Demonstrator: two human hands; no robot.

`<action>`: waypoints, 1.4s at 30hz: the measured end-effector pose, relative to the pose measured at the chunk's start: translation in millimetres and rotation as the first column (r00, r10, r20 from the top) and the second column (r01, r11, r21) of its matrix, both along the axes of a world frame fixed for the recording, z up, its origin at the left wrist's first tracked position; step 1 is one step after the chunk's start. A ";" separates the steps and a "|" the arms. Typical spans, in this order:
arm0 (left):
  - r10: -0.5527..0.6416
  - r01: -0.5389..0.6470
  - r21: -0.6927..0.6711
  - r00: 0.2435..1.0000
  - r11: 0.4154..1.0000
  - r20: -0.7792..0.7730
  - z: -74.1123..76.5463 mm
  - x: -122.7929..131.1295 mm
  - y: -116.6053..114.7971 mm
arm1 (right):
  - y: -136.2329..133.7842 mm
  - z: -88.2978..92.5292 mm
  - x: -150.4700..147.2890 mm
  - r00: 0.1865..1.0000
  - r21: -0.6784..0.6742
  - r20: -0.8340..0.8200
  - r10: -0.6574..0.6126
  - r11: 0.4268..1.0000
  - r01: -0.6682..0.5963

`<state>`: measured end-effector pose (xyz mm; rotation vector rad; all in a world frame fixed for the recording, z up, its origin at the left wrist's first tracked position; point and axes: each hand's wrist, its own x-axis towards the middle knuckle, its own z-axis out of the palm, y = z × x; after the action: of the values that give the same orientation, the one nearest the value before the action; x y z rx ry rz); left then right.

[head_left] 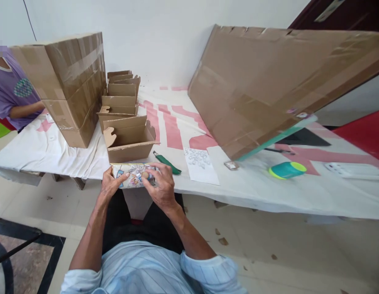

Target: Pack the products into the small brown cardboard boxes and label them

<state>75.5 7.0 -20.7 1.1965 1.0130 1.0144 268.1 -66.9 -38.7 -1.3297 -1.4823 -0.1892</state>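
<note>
A printed packet (135, 168) is held at the front edge of the surface (238, 197), between 2 hands. The fingers of the left hand (111, 184) are clamped on its left end, thumb across the face, probably to steady it with its print turned towards the wearer. The fingers of the right hand (163, 187) are bent against its right part; whether they pinch anything, I cannot tell. Just beyond the fingers stands an open cardboard box (131, 152), nearest in a row of open boxes (120, 101), apparently lined up to stay within reach. Just beside the right fingers lies a green tool (168, 163); farther right, a white sheet (204, 174) bears small clear pieces, seemingly laid flat for easy picking. Well left of the fingers rises a stack of taped cartons (79, 77).
</note>
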 end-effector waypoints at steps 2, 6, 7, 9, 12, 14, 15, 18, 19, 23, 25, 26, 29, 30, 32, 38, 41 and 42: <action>-0.007 0.007 0.011 1.000 1.000 -0.019 5.1 0.8 -1.8 | -1.8 4.3 0.2 0.993 -0.032 0.084 0.079 0.997 -0.077; -0.018 0.017 -0.014 0.999 1.000 -0.027 11.3 0.4 -3.4 | -0.7 9.1 9.5 0.973 -0.075 0.151 0.174 0.984 -0.164; -0.020 0.020 -0.026 1.000 0.999 -0.020 12.0 0.3 -3.5 | -0.2 10.4 12.7 0.967 -0.087 0.168 0.190 0.980 -0.177; -0.032 0.032 -0.051 0.999 0.998 -0.002 13.0 0.0 -3.7 | 0.4 13.4 18.8 0.954 -0.113 0.205 0.219 0.973 -0.199; -0.060 0.063 -0.083 0.998 0.995 0.033 14.3 0.2 -4.3 | 0.1 17.9 25.3 0.935 -0.146 0.251 0.252 0.964 -0.221; -0.080 0.086 -0.108 0.995 0.990 0.059 15.3 0.4 -4.9 | -0.4 20.1 27.8 0.922 -0.161 0.272 0.276 0.958 -0.239; -0.090 0.098 -0.121 0.993 0.988 0.070 15.8 0.5 -5.2 | -0.8 20.9 28.7 0.916 -0.168 0.279 0.287 0.954 -0.248; -0.119 0.130 -0.159 0.990 0.979 0.078 17.0 0.5 -6.5 | -1.6 23.2 30.3 0.906 -0.176 0.283 0.315 0.946 -0.274; -0.125 0.136 -0.169 0.989 0.976 0.074 17.2 0.5 -6.9 | -1.7 24.0 30.8 0.904 -0.176 0.279 0.325 0.942 -0.284; -0.135 0.146 -0.198 0.989 0.969 0.068 17.5 0.8 -8.0 | -2.3 28.0 34.0 0.889 -0.180 0.245 0.387 0.919 -0.351; -0.141 0.153 -0.203 0.987 0.967 0.071 17.6 1.0 -8.1 | -2.5 30.3 36.5 0.877 -0.204 0.220 0.428 0.899 -0.388; -0.144 0.155 -0.203 0.987 0.967 0.069 17.8 1.2 -8.2 | -2.4 31.5 37.8 0.870 -0.222 0.208 0.448 0.887 -0.404; -0.152 0.161 -0.206 0.987 0.965 0.061 18.5 1.6 -8.4 | -1.7 34.3 41.5 0.850 -0.266 0.175 0.497 0.855 -0.445; -0.156 0.165 -0.207 0.986 0.964 0.060 18.8 1.7 -8.5 | -1.1 34.9 42.3 0.845 -0.273 0.165 0.509 0.847 -0.457; -0.167 0.175 -0.209 0.984 0.962 0.058 19.0 1.9 -8.9 | 0.0 35.5 43.3 0.837 -0.268 0.149 0.526 0.837 -0.477; -0.188 0.197 -0.205 0.980 0.959 0.062 19.8 1.9 -10.3 | 0.0 38.4 44.4 0.820 -0.279 0.132 0.557 0.814 -0.509; -0.198 0.207 -0.213 0.978 0.955 0.063 21.0 1.8 -10.8 | -2.3 42.9 45.1 0.811 -0.319 0.120 0.573 0.796 -0.515; -0.200 0.208 -0.215 0.978 0.954 0.061 21.1 1.9 -10.7 | -2.9 44.5 45.1 0.811 -0.335 0.114 0.574 0.790 -0.513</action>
<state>77.3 -3.7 0.5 1.0691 0.9242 0.7392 313.2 -69.8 5.8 -1.0606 -2.0823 0.2884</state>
